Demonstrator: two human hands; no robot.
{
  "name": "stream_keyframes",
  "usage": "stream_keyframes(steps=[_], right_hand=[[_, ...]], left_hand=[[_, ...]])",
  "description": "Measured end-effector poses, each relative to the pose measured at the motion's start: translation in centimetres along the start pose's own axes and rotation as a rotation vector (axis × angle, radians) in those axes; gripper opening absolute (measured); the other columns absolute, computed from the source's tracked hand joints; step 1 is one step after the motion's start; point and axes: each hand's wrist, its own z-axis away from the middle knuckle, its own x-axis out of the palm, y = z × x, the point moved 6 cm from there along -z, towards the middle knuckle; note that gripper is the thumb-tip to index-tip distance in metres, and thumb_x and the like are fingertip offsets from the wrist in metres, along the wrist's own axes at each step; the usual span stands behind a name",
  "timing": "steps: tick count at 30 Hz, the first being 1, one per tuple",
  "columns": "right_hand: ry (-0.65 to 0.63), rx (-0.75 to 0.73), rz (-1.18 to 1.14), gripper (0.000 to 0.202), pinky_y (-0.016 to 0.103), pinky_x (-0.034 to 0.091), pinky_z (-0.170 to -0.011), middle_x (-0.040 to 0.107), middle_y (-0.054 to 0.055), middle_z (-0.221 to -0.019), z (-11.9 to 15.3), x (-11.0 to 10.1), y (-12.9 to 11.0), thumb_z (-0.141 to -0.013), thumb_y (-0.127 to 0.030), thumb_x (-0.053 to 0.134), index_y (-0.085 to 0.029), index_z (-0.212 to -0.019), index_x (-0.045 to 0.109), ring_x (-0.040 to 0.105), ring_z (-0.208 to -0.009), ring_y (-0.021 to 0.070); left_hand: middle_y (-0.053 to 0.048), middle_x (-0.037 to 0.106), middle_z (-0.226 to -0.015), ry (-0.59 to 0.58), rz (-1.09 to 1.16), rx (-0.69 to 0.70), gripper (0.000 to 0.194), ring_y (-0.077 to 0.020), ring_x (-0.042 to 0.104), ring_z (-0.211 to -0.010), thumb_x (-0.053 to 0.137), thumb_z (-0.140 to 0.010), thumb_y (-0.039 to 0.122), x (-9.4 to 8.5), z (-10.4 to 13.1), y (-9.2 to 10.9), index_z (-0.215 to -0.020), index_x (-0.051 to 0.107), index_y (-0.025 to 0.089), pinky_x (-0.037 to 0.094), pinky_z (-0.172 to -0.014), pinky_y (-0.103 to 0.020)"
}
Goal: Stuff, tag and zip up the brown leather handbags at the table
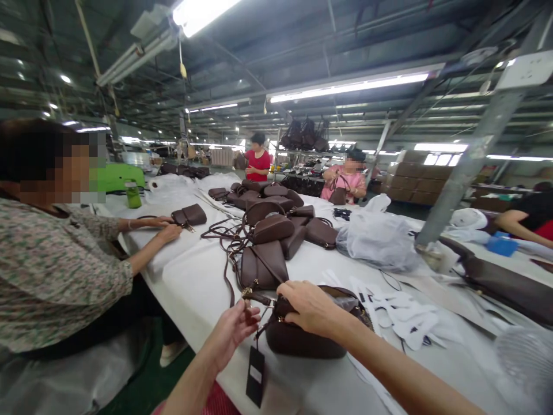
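Observation:
A dark brown handbag (pixel 306 343) sits on the white table just ahead of me, its top unzipped and some grey wrapping showing inside. My right hand (pixel 309 308) lies over the bag's left end, fingers gripping its upper edge. Beside that end is my left hand (pixel 233 333), its fingers curled close to the strap and gold hardware; what they pinch is too small to make out. A black hang tag (pixel 256 374) dangles on a cord from the bag. Just behind lies another brown bag (pixel 264 266) with its strap across it.
A pile of brown bags (pixel 272 227) covers the middle. To the right are a clear plastic bag (pixel 378 236), white cut-out pieces (pixel 404 317) and a metal post (pixel 470 155). A co-worker at left handles a small brown bag (pixel 189 215); more people work beyond.

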Motion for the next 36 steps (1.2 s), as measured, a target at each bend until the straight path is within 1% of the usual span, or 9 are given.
stream_keyframes(steps=[3,6,9,12,16,19,22,26,36], right_hand=[[0.006,-0.010,0.026,0.024,0.032,0.040,-0.074,0.066,0.007,-0.103,0.3,0.1,-0.5,-0.080,-0.026,0.068,-0.018,-0.100,0.056,0.061,-0.093,0.0254],[0.005,0.037,-0.023,0.024,0.034,0.043,-0.078,0.066,0.007,-0.105,0.4,0.4,-0.3,-0.080,-0.024,0.069,-0.018,-0.100,0.057,0.061,-0.095,0.0263],[0.060,0.044,-0.175,0.033,0.036,0.045,-0.085,0.064,0.008,-0.111,0.2,0.3,0.5,-0.077,-0.022,0.069,-0.018,-0.108,0.057,0.060,-0.101,0.0268],[0.281,0.085,-0.417,0.037,0.036,0.048,-0.088,0.061,0.009,-0.112,-0.2,-1.6,2.4,-0.081,-0.024,0.061,-0.019,-0.116,0.053,0.060,-0.103,0.0239],[0.712,0.025,-0.507,0.065,0.046,0.037,-0.107,0.046,0.012,-0.140,-1.2,-6.8,4.4,-0.076,-0.017,0.057,-0.022,-0.138,0.037,0.043,-0.131,0.0261],[0.675,-0.202,-0.588,0.087,0.046,0.035,-0.108,0.045,0.011,-0.143,-4.3,-8.9,3.5,-0.068,-0.015,0.063,-0.022,-0.147,0.027,0.042,-0.132,0.0268],[0.549,-0.192,-0.737,0.050,0.032,0.052,-0.082,0.068,0.004,-0.102,-8.4,-9.3,3.8,-0.075,-0.023,0.059,-0.019,-0.125,0.056,0.064,-0.093,0.0192],[0.594,0.022,-0.711,0.028,0.023,0.047,-0.053,0.061,-0.002,-0.067,-10.3,-10.6,8.5,-0.085,-0.033,0.044,-0.018,-0.093,0.067,0.055,-0.056,0.0119],[0.720,0.656,-0.055,0.024,0.035,0.033,-0.062,0.063,0.012,-0.073,5.4,-16.3,25.1,-0.088,-0.029,0.043,-0.019,-0.080,0.063,0.056,-0.065,0.0234]], left_hand=[[-0.014,0.068,-0.078,0.094,0.371,-0.069,0.037,-0.0169,0.067,-0.070,0.034,-0.099,0.022,1.5,-2.4,2.4,-0.078,0.060,0.008,0.056,-0.075,-0.032],[-0.007,0.067,-0.077,0.073,0.408,0.145,0.023,-0.0135,0.065,-0.067,0.040,-0.096,0.016,1.9,-3.3,8.6,-0.089,0.061,0.010,0.055,-0.073,-0.029],[-0.001,0.063,-0.072,-0.133,0.216,0.423,0.015,-0.0122,0.060,-0.061,0.061,-0.084,0.014,4.0,-2.0,15.5,-0.099,0.063,0.013,0.052,-0.067,-0.027],[0.001,0.059,-0.066,-0.360,-0.236,0.468,0.023,-0.0094,0.053,-0.055,0.069,-0.075,0.016,7.4,-0.1,18.7,-0.097,0.064,0.011,0.043,-0.057,-0.022],[0.001,0.057,-0.068,-0.556,-0.630,0.398,0.029,-0.0088,0.049,-0.056,0.066,-0.074,0.017,10.7,1.8,18.9,-0.103,0.064,0.012,0.037,-0.056,-0.022],[0.002,0.055,-0.068,-0.666,-0.602,0.401,0.032,-0.0085,0.047,-0.057,0.067,-0.073,0.019,12.3,2.9,18.7,-0.104,0.065,0.013,0.034,-0.055,-0.022],[0.003,0.049,-0.065,-0.747,-0.449,0.382,0.034,-0.0069,0.041,-0.052,0.069,-0.071,0.022,12.8,3.5,18.5,-0.104,0.064,0.014,0.029,-0.051,-0.023],[0.006,0.041,-0.060,-0.623,-0.326,0.365,0.031,-0.0037,0.029,-0.047,0.071,-0.070,0.022,10.6,2.5,18.4,-0.098,0.062,0.013,0.019,-0.046,-0.021],[0.009,0.040,-0.056,-0.377,-0.330,0.405,0.033,-0.0027,0.029,-0.042,0.078,-0.069,0.031,6.1,-1.1,17.7,-0.070,0.049,0.017,0.022,-0.041,-0.018]])
